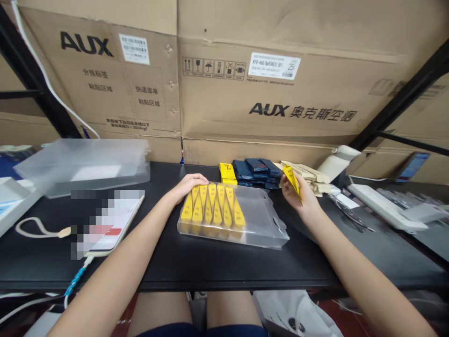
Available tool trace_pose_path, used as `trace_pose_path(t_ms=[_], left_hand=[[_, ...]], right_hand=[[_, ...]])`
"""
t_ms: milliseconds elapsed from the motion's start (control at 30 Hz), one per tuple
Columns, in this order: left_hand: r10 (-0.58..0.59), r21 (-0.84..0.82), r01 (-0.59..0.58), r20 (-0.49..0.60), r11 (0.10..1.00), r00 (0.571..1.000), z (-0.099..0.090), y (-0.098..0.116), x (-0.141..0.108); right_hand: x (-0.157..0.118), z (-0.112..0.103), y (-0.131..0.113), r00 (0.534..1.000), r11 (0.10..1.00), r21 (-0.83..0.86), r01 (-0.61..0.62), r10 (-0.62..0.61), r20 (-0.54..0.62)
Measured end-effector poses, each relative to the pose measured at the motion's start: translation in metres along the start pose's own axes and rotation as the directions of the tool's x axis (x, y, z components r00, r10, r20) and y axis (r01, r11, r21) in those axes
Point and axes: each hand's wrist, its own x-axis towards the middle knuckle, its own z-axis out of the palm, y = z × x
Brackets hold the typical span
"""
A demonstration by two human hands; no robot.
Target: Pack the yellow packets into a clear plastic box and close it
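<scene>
A clear plastic box (259, 217) lies on the black table (231, 269) in front of me. Several yellow packets (212, 206) stand in a row in its left part, while its right part shows bare plastic. My left hand (191, 185) rests at the box's back left corner, its fingers close together on the edge by the packets. To the right of the box, my right hand (298, 194) is raised and closed on one yellow packet (292, 180), which is tilted and apart from the box.
Behind the box sit a yellow pack (228, 174), dark blue packs (257, 169) and beige packs (308, 174). A white bottle (338, 161) leans at the right. Clear plastic boxes (91, 161) and a phone (121, 220) lie left. Cardboard (217, 107) stands behind.
</scene>
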Motion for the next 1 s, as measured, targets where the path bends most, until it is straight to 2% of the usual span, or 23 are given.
trace_pose_path(t_ms=[300, 567, 1000], left_hand=[[-0.006, -0.01, 0.006, -0.004, 1.0, 1.0, 0.0, 0.0, 0.0], [0.007, 0.005, -0.007, -0.003, 1.0, 1.0, 0.0, 0.001, 0.0], [0.014, 0.021, -0.014, -0.003, 1.0, 1.0, 0.0, 0.0, 0.0]], right_hand=[[0.0, 0.001, 0.001, 1.0, 1.0, -0.009, 0.012, -0.012, 0.013], [-0.002, 0.009, 0.005, 0.998, 0.998, 0.052, 0.042, -0.04, -0.04], [0.003, -0.003, 0.006, 0.997, 0.999, 0.007, 0.054, -0.054, 0.062]])
